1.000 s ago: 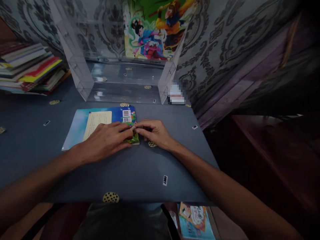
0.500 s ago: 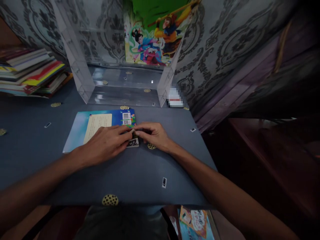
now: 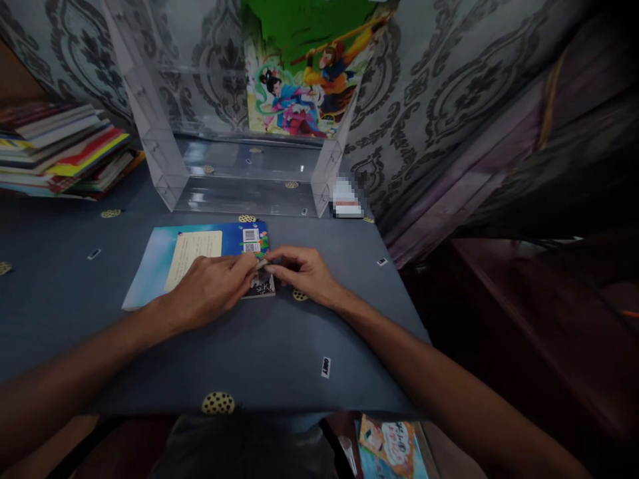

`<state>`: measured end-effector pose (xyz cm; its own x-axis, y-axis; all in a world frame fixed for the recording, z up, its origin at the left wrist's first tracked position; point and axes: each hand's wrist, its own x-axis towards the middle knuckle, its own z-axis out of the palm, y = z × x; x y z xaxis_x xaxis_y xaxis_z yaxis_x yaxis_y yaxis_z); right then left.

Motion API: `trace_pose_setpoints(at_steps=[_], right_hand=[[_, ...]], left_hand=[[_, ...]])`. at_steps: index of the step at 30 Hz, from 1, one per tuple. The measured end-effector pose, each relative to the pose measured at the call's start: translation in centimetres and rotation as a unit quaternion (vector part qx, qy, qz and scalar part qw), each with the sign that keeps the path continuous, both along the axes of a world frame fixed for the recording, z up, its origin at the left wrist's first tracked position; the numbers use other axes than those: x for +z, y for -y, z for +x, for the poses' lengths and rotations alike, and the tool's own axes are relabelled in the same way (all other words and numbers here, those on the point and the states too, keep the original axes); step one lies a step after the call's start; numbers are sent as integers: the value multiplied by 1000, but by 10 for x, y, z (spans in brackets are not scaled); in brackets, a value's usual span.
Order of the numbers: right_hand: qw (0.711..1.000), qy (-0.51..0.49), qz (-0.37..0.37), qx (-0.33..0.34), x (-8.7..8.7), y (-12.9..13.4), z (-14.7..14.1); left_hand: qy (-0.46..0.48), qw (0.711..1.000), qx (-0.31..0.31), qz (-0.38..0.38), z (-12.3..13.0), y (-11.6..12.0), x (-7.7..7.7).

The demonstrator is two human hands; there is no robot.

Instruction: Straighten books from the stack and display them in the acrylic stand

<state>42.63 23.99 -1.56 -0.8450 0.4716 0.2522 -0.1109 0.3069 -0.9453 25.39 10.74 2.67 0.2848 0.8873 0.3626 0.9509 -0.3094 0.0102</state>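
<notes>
left hand rests on the book, fingers bunched by the curled flap, can't tell if they grip it; right hand's thumb and index pinch it, nearly closed; book's flat on the desk, before the rack; I'd pinch lightly, creases happen fast

We counted two hands, left hand and right hand, one blue book, one green book, one clear rack and one pile of books, its volumes too overlapped to tally.
</notes>
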Motion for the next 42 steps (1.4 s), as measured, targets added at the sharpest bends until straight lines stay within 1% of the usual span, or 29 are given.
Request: trace_pose_setpoints(at_steps=[2, 3, 8, 11, 15, 19, 23, 26, 29, 32, 35, 38, 42], right_hand=[[1000, -7, -5, -9, -1, 1, -1], [1000, -8, -6, -11, -1, 1, -1], [1000, -15, -14, 6, 1, 1, -1], [1000, -24, -12, 13, 2, 1, -1], [1000, -9, -10, 5, 2, 2, -1], [1000, 6, -4, 1, 4, 2, 0], [1000, 29, -3, -6, 6, 2, 2], [999, 29, -3, -37, 8, 1, 3], [997, 8, 34, -71, 11, -1, 5], [995, 2, 84, -48, 15, -2, 7], [994, 5, 110, -16, 15, -3, 7], [993, -6, 114, 0, 12, -4, 6], [995, -20, 102, 14, 6, -5, 5]], left_hand=[[-15, 1000, 16, -22, -1, 1, -2], [-29, 999, 14, -35, -1, 1, -2], [-103, 991, -37, -75, -1, 3, 4], [-100, 990, -48, -90, -1, 2, 8], [-98, 989, -43, -100, -4, 1, 6], [-65, 992, -51, -95, -6, 0, 5], [-23, 993, -63, -95, -7, -1, 8], [-7, 995, -56, -84, -4, 0, 9], [22, 996, -44, -69, -2, 1, 7], [82, 994, -30, -62, -1, 1, 3], [137, 989, -19, -58, 0, 1, 2], [163, 985, -6, -48, 1, 1, 3], [177, 983, -1, -40, 2, 1, 4]])
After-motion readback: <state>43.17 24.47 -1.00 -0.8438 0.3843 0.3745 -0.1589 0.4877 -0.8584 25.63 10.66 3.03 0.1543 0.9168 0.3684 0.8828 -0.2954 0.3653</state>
